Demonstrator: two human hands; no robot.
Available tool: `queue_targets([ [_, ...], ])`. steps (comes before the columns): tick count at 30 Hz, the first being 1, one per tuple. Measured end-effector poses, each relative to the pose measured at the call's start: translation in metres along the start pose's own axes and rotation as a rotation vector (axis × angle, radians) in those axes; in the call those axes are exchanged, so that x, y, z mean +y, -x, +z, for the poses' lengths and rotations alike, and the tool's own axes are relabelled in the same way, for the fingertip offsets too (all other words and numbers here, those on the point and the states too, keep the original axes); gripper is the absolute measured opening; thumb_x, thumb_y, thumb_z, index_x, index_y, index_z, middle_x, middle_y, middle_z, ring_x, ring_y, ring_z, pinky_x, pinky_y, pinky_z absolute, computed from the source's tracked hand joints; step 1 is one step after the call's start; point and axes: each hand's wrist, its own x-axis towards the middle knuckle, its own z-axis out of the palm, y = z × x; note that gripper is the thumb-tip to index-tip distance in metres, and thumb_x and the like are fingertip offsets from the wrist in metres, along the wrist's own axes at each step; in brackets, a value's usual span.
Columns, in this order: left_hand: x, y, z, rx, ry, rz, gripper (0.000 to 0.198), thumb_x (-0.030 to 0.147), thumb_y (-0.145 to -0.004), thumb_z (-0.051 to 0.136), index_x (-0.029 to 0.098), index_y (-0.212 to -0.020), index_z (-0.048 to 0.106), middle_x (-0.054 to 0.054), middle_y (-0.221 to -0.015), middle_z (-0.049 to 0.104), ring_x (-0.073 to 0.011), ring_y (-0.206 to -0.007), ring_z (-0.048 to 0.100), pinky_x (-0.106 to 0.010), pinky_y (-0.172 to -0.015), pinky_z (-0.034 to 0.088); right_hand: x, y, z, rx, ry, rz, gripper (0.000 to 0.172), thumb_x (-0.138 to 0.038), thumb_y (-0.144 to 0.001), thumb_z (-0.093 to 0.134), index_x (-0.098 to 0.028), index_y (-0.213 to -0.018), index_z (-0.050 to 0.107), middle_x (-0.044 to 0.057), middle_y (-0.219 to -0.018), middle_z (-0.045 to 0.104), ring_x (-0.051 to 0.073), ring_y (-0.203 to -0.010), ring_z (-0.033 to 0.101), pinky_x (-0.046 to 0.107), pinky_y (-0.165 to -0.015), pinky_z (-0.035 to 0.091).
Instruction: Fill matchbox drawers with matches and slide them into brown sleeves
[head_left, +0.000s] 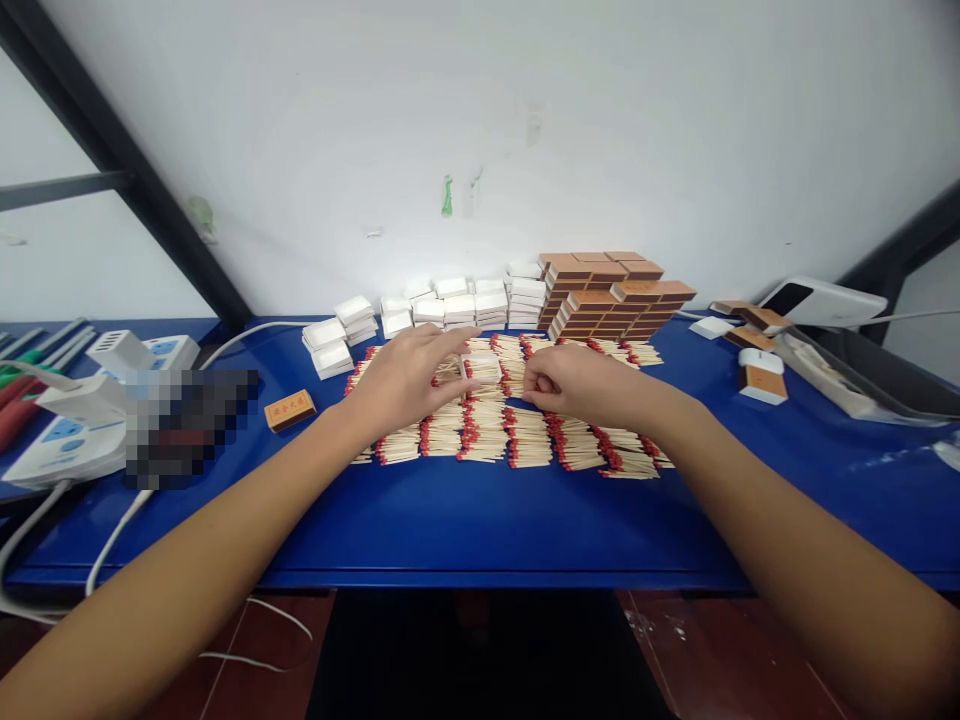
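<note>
My left hand (411,372) reaches over the rows of matches, its thumb and index finger stretched out and apart. Between them is a white matchbox tray (484,368); the thumb tip is at its near edge, and the index finger passes beyond its far side. My right hand (559,378) is closed just right of the tray, fingers curled in over the matches; anything inside them is hidden. Several bundles of red-tipped matches (529,440) lie in rows under and in front of both hands.
White trays (454,305) and brown matchboxes (622,300) are stacked by the wall. One matchbox (290,410) lies left. Power strips (82,425), cables and tools stand far left; loose boxes (763,384), a white device (821,300) and a dark case (885,375) lie right.
</note>
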Motion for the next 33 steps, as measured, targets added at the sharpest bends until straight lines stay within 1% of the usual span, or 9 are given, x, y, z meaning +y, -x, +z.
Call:
queue_targets([
  [6,-0.0010,-0.0002,0.0011,0.000,0.005,-0.011,0.055,0.048,-0.103,0.070,0.026,-0.151,0.055,-0.011,-0.119,0.077,-0.0305,-0.120,0.070,-0.047,-0.102,0.055,0.0047,0.0003,0.0005,0.079,-0.002,-0.054,0.010,-0.019,-0.089,0.067,-0.022,-0.080,0.065,0.004,-0.079,0.069,0.019,-0.070,0.059,0.033,-0.063,0.037],
  [9,-0.0012,-0.0004,0.0014,-0.004,-0.002,-0.017,0.055,0.048,-0.102,0.071,0.027,-0.151,0.055,-0.011,-0.119,0.077,-0.0307,-0.119,0.070,-0.046,-0.101,0.055,0.0040,0.0011,-0.0001,0.033,-0.033,-0.047,0.012,-0.020,-0.090,0.068,-0.022,-0.079,0.065,0.003,-0.080,0.069,0.019,-0.070,0.059,0.033,-0.062,0.037],
  [12,-0.0012,-0.0005,0.0016,-0.006,-0.007,-0.012,0.056,0.047,-0.102,0.071,0.027,-0.151,0.055,-0.011,-0.119,0.077,-0.0308,-0.118,0.070,-0.046,-0.100,0.055,0.0025,0.0012,0.0003,-0.012,-0.054,-0.040,0.016,-0.017,-0.090,0.066,-0.023,-0.075,0.061,0.002,-0.079,0.069,0.017,-0.067,0.056,0.033,-0.060,0.037],
  [16,-0.0012,-0.0003,0.0018,-0.003,-0.006,-0.009,0.057,0.048,-0.102,0.070,0.026,-0.152,0.054,-0.011,-0.118,0.077,-0.0311,-0.117,0.070,-0.046,-0.099,0.055,0.0017,0.0009,0.0013,-0.008,-0.043,-0.038,0.018,-0.014,-0.088,0.068,-0.023,-0.074,0.059,0.001,-0.078,0.068,0.017,-0.066,0.056,0.032,-0.061,0.036],
  [20,-0.0011,-0.0003,0.0020,-0.002,-0.004,-0.010,0.057,0.048,-0.102,0.071,0.026,-0.152,0.054,-0.011,-0.119,0.077,-0.0309,-0.117,0.070,-0.045,-0.100,0.055,0.0012,0.0017,0.0009,0.002,-0.052,-0.014,0.009,-0.017,-0.090,0.069,-0.023,-0.085,0.066,0.003,-0.085,0.071,0.018,-0.071,0.059,0.032,-0.062,0.038],
  [24,-0.0008,-0.0004,0.0015,-0.012,-0.012,-0.015,0.056,0.047,-0.102,0.071,0.027,-0.152,0.054,-0.010,-0.120,0.077,-0.0304,-0.118,0.070,-0.044,-0.100,0.054,-0.0004,0.0015,0.0004,-0.035,-0.027,-0.011,0.015,-0.015,-0.093,0.064,-0.022,-0.079,0.062,0.003,-0.085,0.071,0.018,-0.071,0.057,0.031,-0.063,0.038],
  [28,0.0002,-0.0006,0.0003,-0.029,-0.009,-0.022,0.057,0.048,-0.102,0.070,0.026,-0.152,0.054,-0.011,-0.121,0.077,-0.0303,-0.120,0.069,-0.044,-0.102,0.054,-0.0029,0.0003,0.0009,-0.058,-0.009,0.005,0.017,-0.019,-0.095,0.063,-0.022,-0.078,0.061,0.004,-0.081,0.068,0.018,-0.070,0.055,0.032,-0.063,0.036],
  [33,0.0007,-0.0006,-0.0003,-0.023,-0.004,-0.028,0.057,0.048,-0.102,0.071,0.025,-0.152,0.054,-0.011,-0.120,0.077,-0.0307,-0.122,0.069,-0.046,-0.103,0.054,-0.0017,0.0006,0.0001,-0.053,-0.022,0.003,0.018,-0.017,-0.091,0.064,-0.022,-0.075,0.056,0.003,-0.077,0.064,0.018,-0.066,0.052,0.033,-0.061,0.032],
])
